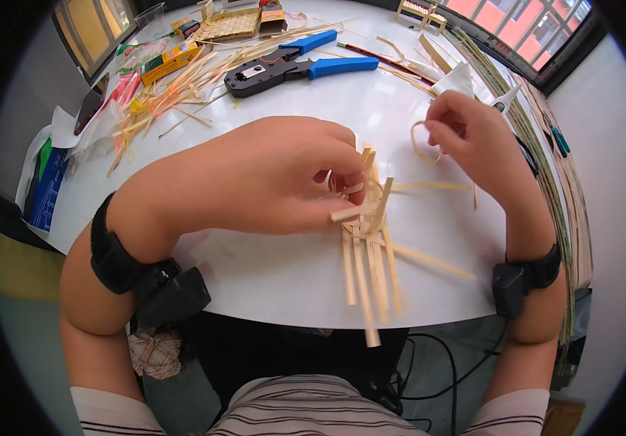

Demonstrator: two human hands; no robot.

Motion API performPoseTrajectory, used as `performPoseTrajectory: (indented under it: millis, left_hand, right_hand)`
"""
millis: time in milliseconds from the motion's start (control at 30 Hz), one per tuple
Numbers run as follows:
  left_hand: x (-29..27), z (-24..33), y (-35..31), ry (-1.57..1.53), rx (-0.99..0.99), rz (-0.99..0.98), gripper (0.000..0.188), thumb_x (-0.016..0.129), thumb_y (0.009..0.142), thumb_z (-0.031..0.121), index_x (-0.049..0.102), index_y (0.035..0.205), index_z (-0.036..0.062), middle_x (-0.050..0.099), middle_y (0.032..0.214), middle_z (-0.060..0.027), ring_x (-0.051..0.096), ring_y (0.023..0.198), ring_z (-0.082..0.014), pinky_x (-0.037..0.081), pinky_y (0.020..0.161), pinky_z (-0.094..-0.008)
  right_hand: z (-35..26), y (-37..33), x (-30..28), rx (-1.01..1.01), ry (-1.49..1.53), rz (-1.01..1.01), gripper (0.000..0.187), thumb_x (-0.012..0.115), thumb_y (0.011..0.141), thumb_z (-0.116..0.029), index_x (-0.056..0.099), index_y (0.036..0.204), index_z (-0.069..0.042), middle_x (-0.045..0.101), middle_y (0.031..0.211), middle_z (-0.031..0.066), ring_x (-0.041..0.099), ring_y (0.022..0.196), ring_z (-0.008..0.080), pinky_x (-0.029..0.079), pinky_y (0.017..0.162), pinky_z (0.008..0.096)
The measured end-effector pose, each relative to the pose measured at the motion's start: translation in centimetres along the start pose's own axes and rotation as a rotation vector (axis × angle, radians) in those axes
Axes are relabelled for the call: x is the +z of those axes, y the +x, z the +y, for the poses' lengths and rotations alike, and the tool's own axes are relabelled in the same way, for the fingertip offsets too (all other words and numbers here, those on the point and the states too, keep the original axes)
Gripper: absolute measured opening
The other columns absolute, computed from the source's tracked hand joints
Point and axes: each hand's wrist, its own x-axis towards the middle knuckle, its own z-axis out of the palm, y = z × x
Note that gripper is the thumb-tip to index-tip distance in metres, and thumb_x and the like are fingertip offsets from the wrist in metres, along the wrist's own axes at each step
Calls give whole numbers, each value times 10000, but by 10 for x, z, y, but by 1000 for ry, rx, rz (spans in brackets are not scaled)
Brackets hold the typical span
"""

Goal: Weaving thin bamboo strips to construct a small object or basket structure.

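A small woven piece of pale bamboo-like strips (375, 251) lies near the table's front edge. Its strips stick out in several directions, some standing up and some reaching toward me past the edge. My left hand (276, 174) is closed on it from the left, thumb and fingers pinching strips at the woven middle; the fingers hide part of the weave. To the right and a little farther off, my right hand (469, 138) is raised with its fingers curled together. A thin, curled pale strip (414, 142) loops out from its pinch.
A black crimping tool with blue handles (305, 62) lies beyond my left hand. Loose strips (182, 94) spread across the back left, near a yellow box (171, 62) and a woven tray (231, 24). Long thin rods (545, 156) line the right edge. A white nozzle-tipped bottle (507, 98) lies there too.
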Motion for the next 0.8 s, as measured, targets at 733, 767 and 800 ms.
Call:
performPoseTrajectory:
  millis: [733,767,800]
  left_hand:
    - [-16,11,-3,154,-133,288,250,526,961,28,709,1128,-5,727,1071,-71,657,943,-144,523,847,-295]
    - [-17,12,-4,160,-144,300,244,528,972,41,707,1131,-7,724,1056,-65,657,925,-143,525,838,-296]
    - [-18,13,-4,166,-155,313,238,531,983,54,705,1134,-9,721,1042,-58,657,906,-141,526,828,-296]
  right_hand:
    - [-14,-7,12,-267,121,260,137,685,986,-91,773,1072,-32,751,830,72,698,747,105,517,655,236]
    - [-14,-7,13,-267,107,268,134,684,986,-90,777,1064,-32,751,831,72,696,746,104,517,658,234]
    - [-15,-7,12,-268,110,270,134,684,986,-90,777,1064,-32,751,831,72,696,746,104,517,658,234]
